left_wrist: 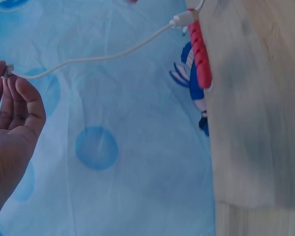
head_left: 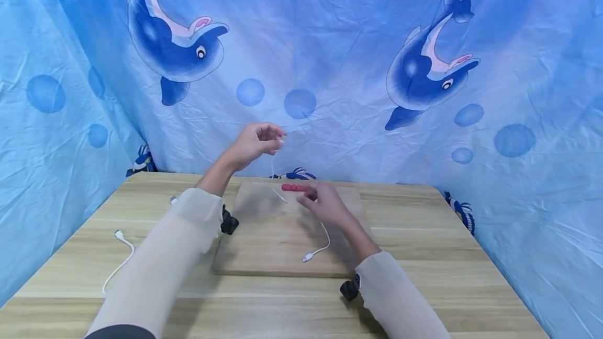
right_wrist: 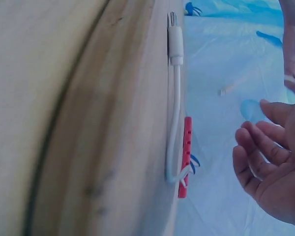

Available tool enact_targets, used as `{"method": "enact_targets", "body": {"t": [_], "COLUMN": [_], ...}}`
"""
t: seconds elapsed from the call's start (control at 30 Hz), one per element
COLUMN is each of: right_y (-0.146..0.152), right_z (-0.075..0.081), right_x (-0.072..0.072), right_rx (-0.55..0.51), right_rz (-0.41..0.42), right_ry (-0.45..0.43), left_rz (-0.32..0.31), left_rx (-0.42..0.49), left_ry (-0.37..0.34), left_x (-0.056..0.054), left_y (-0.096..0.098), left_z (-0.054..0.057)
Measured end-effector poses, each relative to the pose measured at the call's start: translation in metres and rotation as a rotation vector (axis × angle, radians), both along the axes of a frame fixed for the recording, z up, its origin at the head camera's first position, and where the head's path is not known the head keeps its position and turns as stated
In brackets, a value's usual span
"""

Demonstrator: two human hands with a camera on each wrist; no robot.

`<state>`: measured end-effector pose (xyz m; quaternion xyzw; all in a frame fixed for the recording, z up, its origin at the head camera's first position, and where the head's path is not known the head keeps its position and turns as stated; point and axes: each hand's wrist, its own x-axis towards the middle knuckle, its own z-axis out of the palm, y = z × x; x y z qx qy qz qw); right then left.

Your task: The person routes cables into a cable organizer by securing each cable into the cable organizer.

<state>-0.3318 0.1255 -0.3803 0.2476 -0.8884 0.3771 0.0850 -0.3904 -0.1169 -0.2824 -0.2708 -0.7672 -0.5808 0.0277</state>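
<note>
My left hand [head_left: 256, 145] is raised above the far part of the wooden board [head_left: 282, 266] and pinches one end of a white USB cable [left_wrist: 96, 59]. The cable's other connector [left_wrist: 183, 19] dangles free over the board. A red cable organizer strip [head_left: 290, 188] with notches along it lies near the board's far edge. One white cable [right_wrist: 176, 93] is seated at the strip and trails toward the near side, its plug on the board. Over the strip's right end hovers my right hand [head_left: 325, 203], fingers loosely bent and holding nothing.
Another white cable [head_left: 124, 258] lies on the wooden table [head_left: 414, 245] left of the board, beside my left sleeve. A further white connector [head_left: 173, 200] peeks out past that forearm. A blue dolphin-print curtain [head_left: 339, 140] hangs behind the table and at both sides.
</note>
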Motion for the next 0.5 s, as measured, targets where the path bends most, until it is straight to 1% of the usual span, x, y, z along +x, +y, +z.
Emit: {"method": "enact_targets", "body": {"t": [0.13, 0.27, 0.4, 0.5], "right_y": [-0.015, -0.028, -0.037, -0.041], "right_z": [0.002, 0.005, 0.008, 0.008], "right_x": [-0.005, -0.009, -0.008, -0.006], "right_rx": [-0.010, -0.026, -0.091, -0.139], "right_rz": [0.028, 0.013, -0.006, -0.025], "right_ry": [0.073, 0.126, 0.133, 0.125], "left_rz": [-0.026, -0.046, -0.060, -0.058], "left_rx": [0.023, 0.072, 0.130, 0.152], "left_ry": [-0.009, -0.031, -0.074, -0.102], "left_x": [-0.001, -0.003, -0.004, -0.006], "left_y": [0.007, 0.013, 0.019, 0.021], "left_z": [-0.006, -0.012, -0.017, -0.021]}}
